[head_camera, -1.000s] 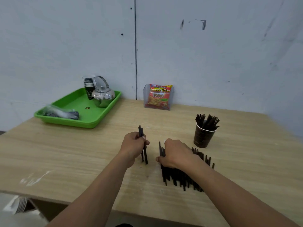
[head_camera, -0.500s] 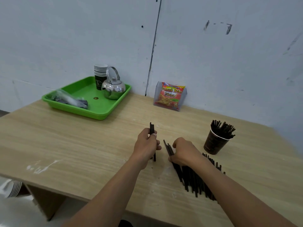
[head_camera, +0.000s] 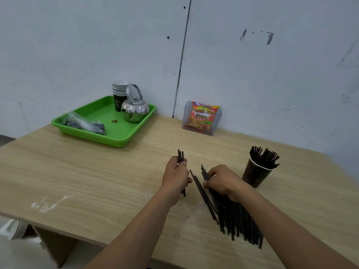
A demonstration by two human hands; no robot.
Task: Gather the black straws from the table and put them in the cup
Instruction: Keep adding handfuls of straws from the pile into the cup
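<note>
My left hand [head_camera: 175, 178] is closed around a small bunch of black straws [head_camera: 180, 155], held nearly upright with their lower ends near the tabletop. To its right, my right hand [head_camera: 223, 181] rests on a pile of black straws [head_camera: 236, 218] lying on the wooden table [head_camera: 87, 181], its fingertips pinching the upper ends of a few of them. A dark paper cup [head_camera: 254, 175] stands beyond the right hand, with several black straws sticking out of its top.
A green tray [head_camera: 108, 136] at the back left holds a steel kettle [head_camera: 136, 108], a stack of paper cups [head_camera: 118, 94] and a plastic bag. A clear holder with a red snack packet [head_camera: 203, 118] stands against the wall. The table's front edge is near my forearms.
The view has shifted, so everything sits further right. My right hand has drawn a few straws up and away from the pile; my left hand still holds its bunch.
</note>
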